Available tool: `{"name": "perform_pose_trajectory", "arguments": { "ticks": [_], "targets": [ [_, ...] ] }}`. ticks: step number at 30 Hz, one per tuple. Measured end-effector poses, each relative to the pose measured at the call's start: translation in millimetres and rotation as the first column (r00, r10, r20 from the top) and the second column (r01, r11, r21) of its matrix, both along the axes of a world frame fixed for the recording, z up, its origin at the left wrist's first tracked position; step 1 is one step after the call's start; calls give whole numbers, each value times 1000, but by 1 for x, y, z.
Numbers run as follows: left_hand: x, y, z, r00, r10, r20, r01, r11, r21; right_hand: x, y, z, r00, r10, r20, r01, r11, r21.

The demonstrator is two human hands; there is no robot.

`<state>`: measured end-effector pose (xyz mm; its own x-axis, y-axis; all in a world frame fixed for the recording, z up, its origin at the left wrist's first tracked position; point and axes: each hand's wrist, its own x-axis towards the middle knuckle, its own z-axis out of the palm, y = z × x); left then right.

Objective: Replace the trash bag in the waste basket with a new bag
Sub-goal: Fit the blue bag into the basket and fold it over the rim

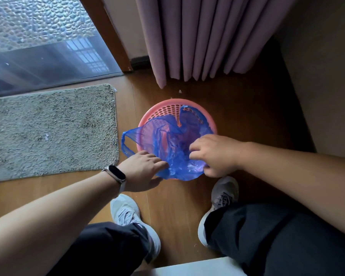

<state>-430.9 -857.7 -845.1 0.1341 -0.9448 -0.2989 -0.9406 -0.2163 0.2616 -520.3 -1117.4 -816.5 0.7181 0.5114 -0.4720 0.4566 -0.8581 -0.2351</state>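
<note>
A round pink perforated waste basket [163,108] stands on the wooden floor in front of my feet. A thin blue plastic bag [173,144] lies loosely inside it, with its near edge draped over the near rim and one handle loop [126,146] hanging out over the left side. My left hand [143,170], with a watch on the wrist, grips the bag's edge at the near left rim. My right hand [213,154] pinches the bag's edge at the near right rim. The far rim of the basket is bare.
A grey shaggy mat [50,130] lies on the floor to the left. A mauve curtain [207,36] hangs just behind the basket, a glass door [38,46] at the back left. A wall [327,86] rises on the right. My two shoes [127,216] stand close to the basket.
</note>
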Motion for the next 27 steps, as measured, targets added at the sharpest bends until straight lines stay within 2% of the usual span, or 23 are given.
{"name": "perform_pose_trajectory", "arguments": {
  "ticks": [4, 9, 20, 23, 27],
  "targets": [
    [7, -2, -8, 997, -77, 2, 77, 997, -10, -1, -13, -12, 998, 22, -51, -25, 998, -50],
    [17, 15, -15, 988, -148, 35, 146, 988, 41, -7, -20, -28, 998, 53, -14, -54, 998, -40],
    [31, 42, -30, 995, 44, 92, -62, 979, 197, -26, -28, -38, 988, 13, -155, -19, 999, -38],
    [31, 44, -33, 995, 51, 89, -68, 980, 190, -28, -33, -45, 980, -15, -196, 4, 998, -60],
    [34, 45, -38, 988, 54, 146, -92, 960, 266, -26, -38, -52, 963, -70, -260, 42, 993, -114]
  ]
}}
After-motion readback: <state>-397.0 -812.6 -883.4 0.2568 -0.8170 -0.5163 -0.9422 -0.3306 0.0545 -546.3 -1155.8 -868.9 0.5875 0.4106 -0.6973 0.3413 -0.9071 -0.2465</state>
